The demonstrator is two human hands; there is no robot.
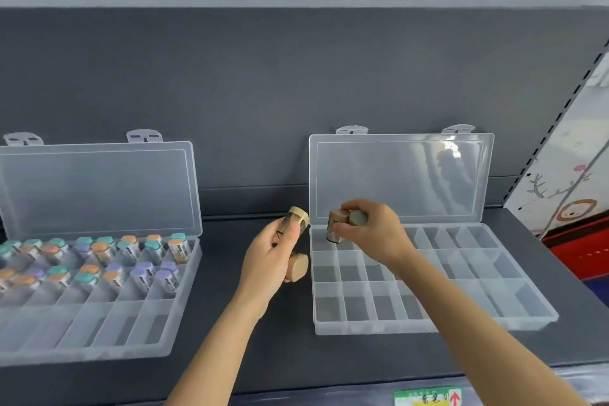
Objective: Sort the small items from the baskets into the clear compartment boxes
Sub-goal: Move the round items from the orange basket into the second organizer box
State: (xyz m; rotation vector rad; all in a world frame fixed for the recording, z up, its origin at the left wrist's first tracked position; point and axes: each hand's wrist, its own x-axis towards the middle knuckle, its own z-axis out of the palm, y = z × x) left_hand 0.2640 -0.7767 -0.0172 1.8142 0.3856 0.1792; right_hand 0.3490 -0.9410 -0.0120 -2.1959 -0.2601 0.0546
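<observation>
Bench (296, 356): found dark grey, carrying two clear compartment boxes, each with lid raised toward the back wall (296, 76). Logged left box (99, 351) at the bench's left end, cut off by the left edge of view, with lid (99, 188) standing open. Recorded its two back rows as stocked with stored vials (102, 252), capped teal, orange and purple, leaning in their compartments. Logged right box (362, 328) toward the bench's right end, set back from the front edge, with lid (402, 175) likewise standing open. Observed left hand (270, 260) over the bench's middle, between the two boxes, with fingers curled round two tan-capped vials. Noted upper vial (296, 221) poking out above the fingers, cap up, just beside the right box's back left corner. Noted lower vial (298, 269) showing little but its cap under the palm. Observed right hand (372, 231) over the right box's back row, near its left end, with fingers and thumb pinching two more. Noted tan-capped vial (336, 227) held nearly upright, base down at the back left compartment; could not tell whether touching the floor. Noted grey-green-capped vial (358, 218) tucked behind it, body hidden by fingers. Logged green label (426, 397) on the bench's front edge and patterned panel (566, 191) past the right end.
</observation>
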